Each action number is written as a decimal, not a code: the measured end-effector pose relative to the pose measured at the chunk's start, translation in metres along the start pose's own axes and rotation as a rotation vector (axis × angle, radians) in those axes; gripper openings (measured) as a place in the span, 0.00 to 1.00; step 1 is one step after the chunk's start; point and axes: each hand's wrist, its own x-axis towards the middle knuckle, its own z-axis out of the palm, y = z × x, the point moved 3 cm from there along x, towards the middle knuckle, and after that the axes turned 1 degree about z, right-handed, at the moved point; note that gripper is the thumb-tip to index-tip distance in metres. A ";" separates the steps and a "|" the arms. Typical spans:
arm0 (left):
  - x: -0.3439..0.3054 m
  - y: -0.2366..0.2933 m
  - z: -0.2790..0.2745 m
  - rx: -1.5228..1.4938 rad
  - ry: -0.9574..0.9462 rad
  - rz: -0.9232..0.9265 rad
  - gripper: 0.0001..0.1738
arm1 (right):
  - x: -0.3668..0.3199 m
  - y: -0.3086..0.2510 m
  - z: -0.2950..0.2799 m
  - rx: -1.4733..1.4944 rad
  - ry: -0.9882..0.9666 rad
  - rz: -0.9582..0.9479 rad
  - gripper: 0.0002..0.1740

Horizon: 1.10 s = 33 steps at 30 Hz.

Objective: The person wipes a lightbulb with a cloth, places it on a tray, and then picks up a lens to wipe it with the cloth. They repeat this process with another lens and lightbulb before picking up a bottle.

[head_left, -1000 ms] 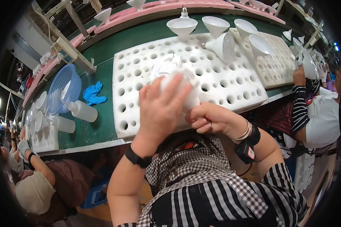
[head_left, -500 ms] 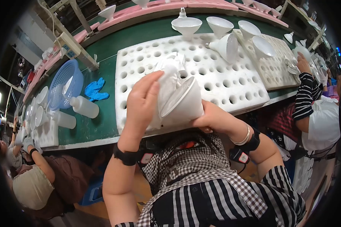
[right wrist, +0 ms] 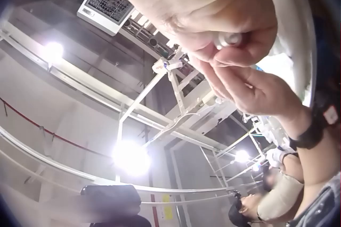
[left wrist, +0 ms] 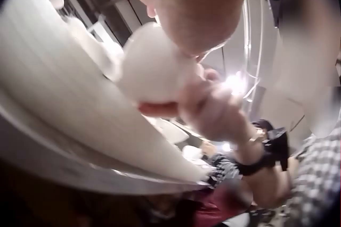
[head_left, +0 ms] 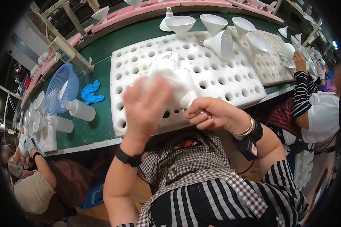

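The shell (head_left: 182, 87) was a white, funnel-shaped lamp housing, smooth and plain, with a small metal cap at its narrow end. It hung tilted in the air. The capped end pointed down, pinched in the right hand (head_left: 212, 115). The wide mouth faced up and away, beside the fingers of the left hand (head_left: 146, 104). A crumpled white cloth (head_left: 163, 62) showed just beyond the left fingertips, against the shell's mouth. Blur hid whether that hand gripped it.

Tray (head_left: 223, 75) on belt (head_left: 102, 125); basket (head_left: 62, 89) left; glove (head_left: 90, 93) between; shells (head_left: 180, 23) at far edge; held shell (head_left: 183, 89) over near edge.
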 end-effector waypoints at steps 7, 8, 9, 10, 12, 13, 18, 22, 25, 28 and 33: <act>0.004 -0.010 -0.010 -0.182 0.150 -0.214 0.21 | -0.002 -0.001 0.003 -0.052 0.079 -0.048 0.06; 0.007 0.002 -0.008 -0.141 0.031 -0.160 0.21 | -0.005 0.000 0.010 -0.053 0.076 -0.041 0.06; 0.007 0.011 -0.005 -0.100 -0.088 -0.109 0.21 | -0.012 -0.003 0.017 -0.353 0.218 -0.129 0.10; 0.006 0.011 -0.004 -0.096 -0.089 -0.114 0.21 | -0.016 -0.006 0.021 -0.653 0.357 -0.219 0.13; 0.008 0.006 0.003 -0.184 -0.042 -0.170 0.21 | -0.030 -0.009 0.023 -1.143 0.521 -0.524 0.17; 0.011 0.006 0.004 -0.187 -0.039 -0.169 0.21 | -0.040 -0.011 0.033 -1.623 0.682 -0.837 0.21; 0.016 0.005 0.013 -0.089 -0.036 -0.240 0.21 | -0.041 -0.002 0.035 -1.787 0.778 -0.998 0.25; 0.010 0.004 0.009 -0.122 -0.004 -0.273 0.21 | -0.033 0.003 0.033 -1.838 0.771 -1.216 0.20; 0.001 0.031 0.002 -0.113 -0.075 -0.113 0.26 | -0.030 0.002 0.036 -1.870 0.777 -1.287 0.17; -0.006 0.013 0.007 0.033 -0.081 -0.151 0.27 | -0.031 -0.003 0.038 -1.918 0.754 -1.281 0.16; -0.030 -0.050 0.007 0.071 0.088 -0.429 0.27 | -0.037 -0.003 0.033 -1.854 0.742 -1.312 0.16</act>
